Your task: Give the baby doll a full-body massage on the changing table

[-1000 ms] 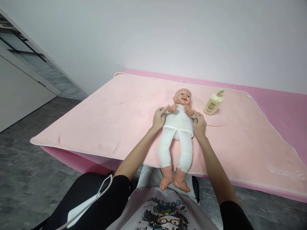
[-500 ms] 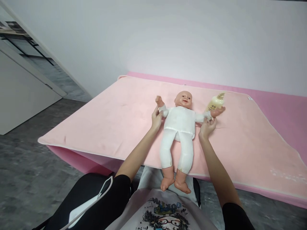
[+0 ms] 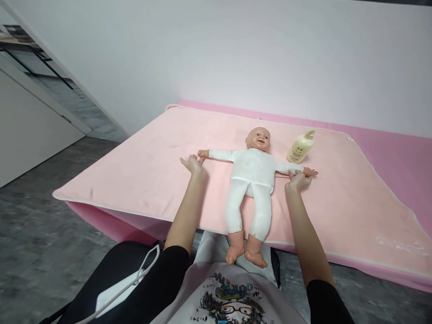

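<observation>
A baby doll (image 3: pixel 254 166) in a white cloth suit lies on its back, both arms stretched out sideways. Its bare feet hang over the table's near edge. My left hand (image 3: pixel 193 165) is beside the doll's hand on the left, thumb spread away and fingertips at the underside of that hand; it grips nothing. At the other side, my right hand (image 3: pixel 298 181) has its fingers closed on the doll's sleeved forearm near the wrist. A pale yellow pump bottle (image 3: pixel 300 148) lies tilted just beyond that arm.
A light pink blanket (image 3: pixel 145 166) covers most of the darker pink table (image 3: pixel 388 157), which stands against a white wall (image 3: pixel 270 54). On the left are a door (image 3: pixel 30 126) and grey floor. A white device with a cable (image 3: pixel 118 292) rests by my left arm.
The doll's arms have gone from bent and raised to straight out and lower. My left hand moved left and its fingers spread; my right hand shifted slightly outward with the doll's arm.
</observation>
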Motion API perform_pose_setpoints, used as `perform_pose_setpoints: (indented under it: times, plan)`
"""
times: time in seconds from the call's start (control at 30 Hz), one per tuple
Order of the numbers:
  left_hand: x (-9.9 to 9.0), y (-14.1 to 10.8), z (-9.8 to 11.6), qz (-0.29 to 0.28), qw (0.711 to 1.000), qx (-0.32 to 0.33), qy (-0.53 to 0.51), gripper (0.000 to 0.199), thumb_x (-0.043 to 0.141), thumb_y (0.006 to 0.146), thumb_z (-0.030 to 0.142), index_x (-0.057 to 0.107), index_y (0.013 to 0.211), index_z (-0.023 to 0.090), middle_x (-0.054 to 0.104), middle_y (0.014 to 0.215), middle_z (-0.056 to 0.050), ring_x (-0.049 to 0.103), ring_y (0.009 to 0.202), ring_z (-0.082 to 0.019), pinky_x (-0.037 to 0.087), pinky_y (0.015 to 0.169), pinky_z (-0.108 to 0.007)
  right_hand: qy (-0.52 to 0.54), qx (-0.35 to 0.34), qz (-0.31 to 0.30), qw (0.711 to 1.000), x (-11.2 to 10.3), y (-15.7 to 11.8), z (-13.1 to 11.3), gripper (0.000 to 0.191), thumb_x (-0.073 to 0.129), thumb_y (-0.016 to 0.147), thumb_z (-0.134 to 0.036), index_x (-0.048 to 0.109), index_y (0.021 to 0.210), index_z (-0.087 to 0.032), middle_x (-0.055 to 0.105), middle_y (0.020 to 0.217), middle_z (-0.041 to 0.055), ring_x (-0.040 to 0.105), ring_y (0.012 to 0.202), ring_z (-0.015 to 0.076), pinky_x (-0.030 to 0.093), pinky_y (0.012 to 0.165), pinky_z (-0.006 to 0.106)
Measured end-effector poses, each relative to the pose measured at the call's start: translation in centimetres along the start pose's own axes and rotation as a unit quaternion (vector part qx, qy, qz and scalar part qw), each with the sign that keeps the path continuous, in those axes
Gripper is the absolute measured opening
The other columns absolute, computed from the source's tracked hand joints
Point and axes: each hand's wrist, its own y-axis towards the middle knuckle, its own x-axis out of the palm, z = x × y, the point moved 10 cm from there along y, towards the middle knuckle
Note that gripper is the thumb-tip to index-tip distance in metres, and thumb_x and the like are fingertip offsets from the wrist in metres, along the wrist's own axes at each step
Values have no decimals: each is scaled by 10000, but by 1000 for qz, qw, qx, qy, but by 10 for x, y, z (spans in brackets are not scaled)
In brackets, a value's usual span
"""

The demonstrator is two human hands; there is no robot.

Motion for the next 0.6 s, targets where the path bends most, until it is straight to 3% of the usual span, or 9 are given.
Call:
perform_pose_setpoints:
  times: [0.07,0.13,0.2,0.3,0.4,0.5,0.6]
  plan:
    - [-19,2,18,59,997,35,19,698,373,784,133,91,1406,276,479,1244,-90,577,1009,-98,501,829,-239,15,9,58,998,-15,10,1,619,444,717,-225,258,1307,-265,288,1399,86,448,1207,189,583,752,330]
    - [-30,-6,39,80,992,85,39,696,372,789,146,84,1412,259,415,1320,-104,534,1077,-105,466,895,-254,26,21,86,996,-26,21,3,512,462,720,-237,341,1218,-225,354,1343,105,497,1158,196,583,741,343]
    - [-39,-26,59,69,984,151,60,718,408,785,155,75,1413,253,411,1302,-101,519,1059,-102,441,914,-249,44,36,110,992,-39,31,5,504,458,724,-210,323,1209,-206,389,1291,122,532,1118,194,583,744,358]
    - [-59,-78,83,24,955,278,97,783,495,754,154,85,1408,289,430,1184,-62,510,904,-73,438,851,-209,68,38,156,985,-60,34,2,609,417,733,-152,194,1296,-220,313,1327,134,591,1021,157,579,775,370]
    - [-94,-130,83,-26,937,336,91,775,553,711,132,191,1378,294,424,1019,-11,451,726,-35,430,787,-186,63,13,177,982,-70,27,-6,618,385,753,-134,159,1314,-257,210,1387,133,617,957,126,567,812,357]
    - [-132,-164,70,-37,941,324,90,704,571,695,126,301,1330,267,424,947,0,460,762,-44,420,739,-167,8,-29,148,989,-63,16,-19,529,378,790,-165,222,1289,-239,243,1370,136,584,1051,146,548,838,319]
    - [-151,-188,58,-59,941,305,131,641,566,702,137,358,1299,240,449,883,6,474,766,-59,419,699,-169,-53,-60,129,988,-56,2,-29,457,337,807,-160,280,1258,-201,324,1315,146,543,1122,152,547,810,276]
